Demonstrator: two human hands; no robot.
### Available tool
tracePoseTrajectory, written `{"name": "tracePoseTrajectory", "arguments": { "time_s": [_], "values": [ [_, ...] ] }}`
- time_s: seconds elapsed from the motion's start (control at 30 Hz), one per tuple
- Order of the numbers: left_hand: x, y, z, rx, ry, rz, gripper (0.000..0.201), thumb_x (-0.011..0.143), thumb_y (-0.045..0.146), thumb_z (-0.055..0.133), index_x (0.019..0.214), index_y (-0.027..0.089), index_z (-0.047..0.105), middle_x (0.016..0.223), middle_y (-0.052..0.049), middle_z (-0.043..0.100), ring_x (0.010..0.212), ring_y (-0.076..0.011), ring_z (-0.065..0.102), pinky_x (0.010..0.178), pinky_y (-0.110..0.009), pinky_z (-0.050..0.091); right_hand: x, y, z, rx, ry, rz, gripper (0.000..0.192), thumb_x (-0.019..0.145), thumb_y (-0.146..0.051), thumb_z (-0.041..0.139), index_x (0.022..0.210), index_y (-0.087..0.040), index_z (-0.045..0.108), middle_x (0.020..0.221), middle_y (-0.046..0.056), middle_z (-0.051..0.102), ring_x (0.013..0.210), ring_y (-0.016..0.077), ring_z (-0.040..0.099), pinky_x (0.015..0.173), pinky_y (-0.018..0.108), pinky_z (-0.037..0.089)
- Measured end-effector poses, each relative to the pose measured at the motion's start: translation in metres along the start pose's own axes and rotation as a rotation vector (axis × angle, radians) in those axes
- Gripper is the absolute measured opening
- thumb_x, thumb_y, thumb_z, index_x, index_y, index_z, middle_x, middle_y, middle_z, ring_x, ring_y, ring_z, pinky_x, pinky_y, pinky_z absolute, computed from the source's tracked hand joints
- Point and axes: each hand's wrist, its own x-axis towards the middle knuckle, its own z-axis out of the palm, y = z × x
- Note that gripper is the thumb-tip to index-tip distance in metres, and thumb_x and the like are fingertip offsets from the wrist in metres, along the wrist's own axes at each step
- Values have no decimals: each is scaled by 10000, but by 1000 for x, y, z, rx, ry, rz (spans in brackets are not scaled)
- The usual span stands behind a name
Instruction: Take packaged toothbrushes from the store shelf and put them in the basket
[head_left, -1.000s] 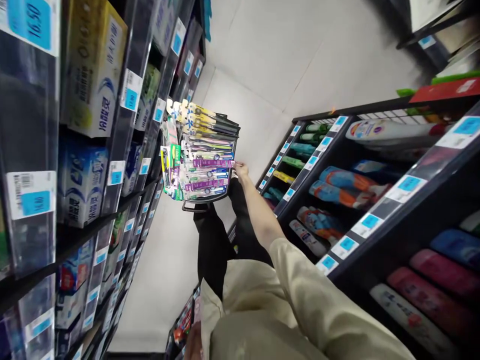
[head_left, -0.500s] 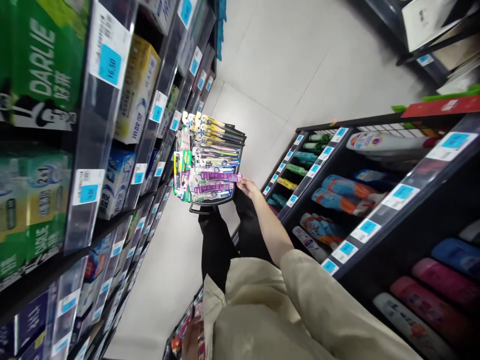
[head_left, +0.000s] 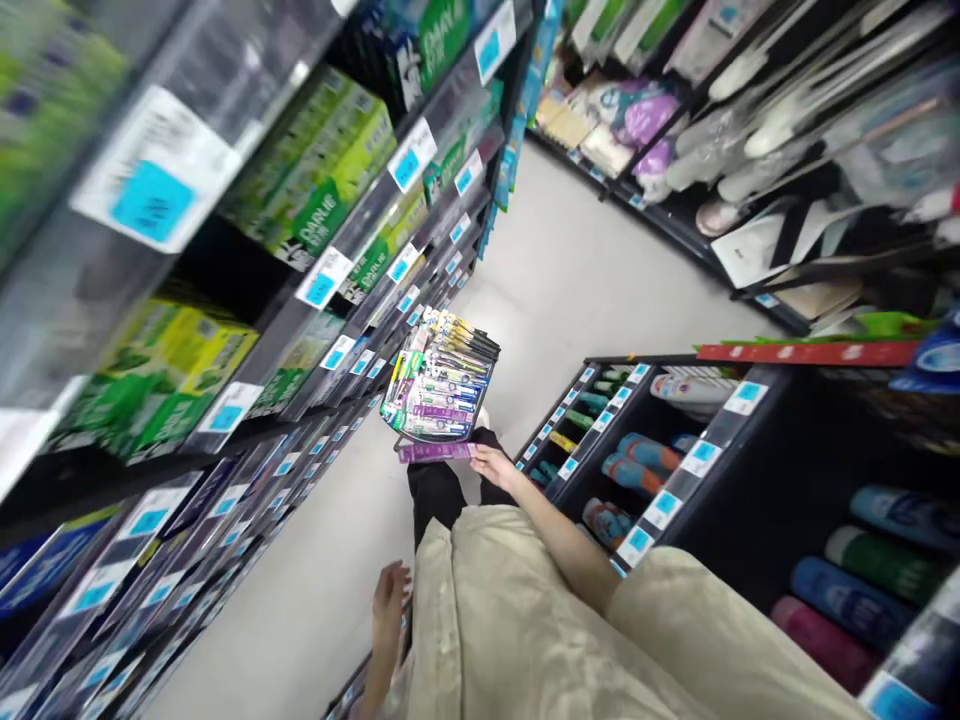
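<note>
My right hand (head_left: 496, 466) pinches one end of a long, narrow purple package (head_left: 437, 453), which looks like a toothbrush pack. The package lies crosswise at the near edge of a black basket (head_left: 433, 436), over my dark trouser legs. Rows of packaged toothbrushes (head_left: 454, 385) fill the basket, with yellow and black ones at its far end and another purple pack (head_left: 442, 413) near the front. Down at my left side hangs my left hand (head_left: 391, 590), fingers loosely bent and somewhat apart. I see nothing in it.
On the left, tall shelves carry green toothpaste boxes (head_left: 322, 210) and price tags. A lower shelf unit on the right holds bottles (head_left: 641, 462). Pale floor (head_left: 555, 260) runs between them. Another rack (head_left: 637, 130) with hanging goods stands beyond.
My right hand has brought the purple package from above the toothbrushes toward me, to the basket's near edge. My left hand shows more fully. The view has swung, bringing the far rack in.
</note>
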Motion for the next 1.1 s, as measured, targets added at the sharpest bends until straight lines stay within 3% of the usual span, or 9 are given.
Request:
{"name": "tracePoseTrajectory", "arguments": {
  "time_s": [0.1,0.17,0.27,0.37,0.47,0.63,0.8,0.9,1.1],
  "values": [
    [-2,31,16,-222,92,314,675,676,770,748,1103,269,601,1284,-173,695,1305,-429,625,1036,-476,551,-36,5,22,-116,-168,74,214,733,-33,829,860,-133,688,712,12,704,606,106,662,681,237,585],
    [-5,55,29,-359,51,505,623,733,646,800,1159,246,584,1321,-191,677,1354,-411,591,1083,-481,510,-57,7,36,-195,-271,121,234,718,-59,847,889,-129,703,748,15,715,638,108,663,706,241,577],
    [-6,86,45,-500,36,630,582,759,572,812,1155,209,586,1280,-188,697,1351,-360,603,1119,-453,486,-80,5,55,-316,-384,180,281,704,-99,864,938,-139,713,795,4,722,685,99,665,734,222,562],
    [-5,107,52,-612,108,713,568,758,527,824,1152,188,593,1201,-160,733,1236,-300,677,1093,-431,519,-97,2,72,-447,-459,226,363,710,-161,879,1026,-167,702,790,-28,707,679,82,648,731,201,549],
    [-9,117,50,-702,226,752,496,757,477,836,1087,189,604,1069,-106,754,1034,-238,726,969,-375,567,-113,-1,87,-621,-527,287,426,727,-275,890,1079,-188,665,720,-43,675,609,99,627,651,221,548],
    [-20,118,39,-814,344,761,447,736,427,861,1030,191,622,993,-53,745,912,-191,694,850,-294,547,-140,0,105,-913,-638,392,432,811,-562,798,926,-193,603,750,44,710,608,181,674,546,292,559],
    [-24,115,28,-857,356,768,443,731,477,851,990,186,642,953,-43,738,862,-188,680,826,-294,543,-157,5,120,-1072,-715,254,334,837,-471,788,888,-211,584,805,31,715,670,158,678,584,261,545],
    [-26,116,23,-871,381,768,451,733,516,838,976,190,642,942,-38,737,863,-188,680,828,-292,539,-160,9,125,-1137,-714,132,354,733,-422,873,876,-213,626,745,13,698,661,165,667,582,265,532],
    [-42,122,25,-899,515,818,488,719,566,813,982,179,675,938,-70,769,883,-243,710,846,-359,568,-174,13,133,-1295,-755,-88,568,538,-697,915,724,-239,635,546,-2,614,481,168,569,519,330,510]
  ]
}}
